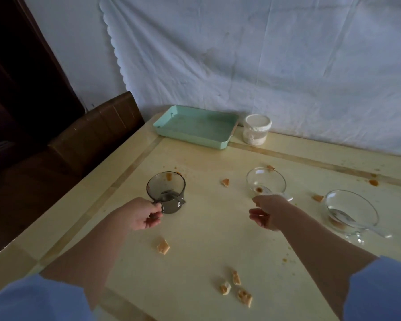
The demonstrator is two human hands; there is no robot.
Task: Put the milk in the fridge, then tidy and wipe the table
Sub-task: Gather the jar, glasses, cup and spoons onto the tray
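1. Left hand (141, 215) pinches the handle of a smoky mug (166, 191) standing on the table (195, 230);
2. Right hand (270, 213), fingers loosely spread, holds nothing, just beside a glass bowl (266, 181);
3. Crumbs (163, 246) scattered; milk not visible.

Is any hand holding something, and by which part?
The left hand grips the grey cup by its handle. The right hand is open and holds nothing.

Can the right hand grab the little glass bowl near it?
Probably yes. The right hand is open just in front of the small glass bowl, with nothing between them.
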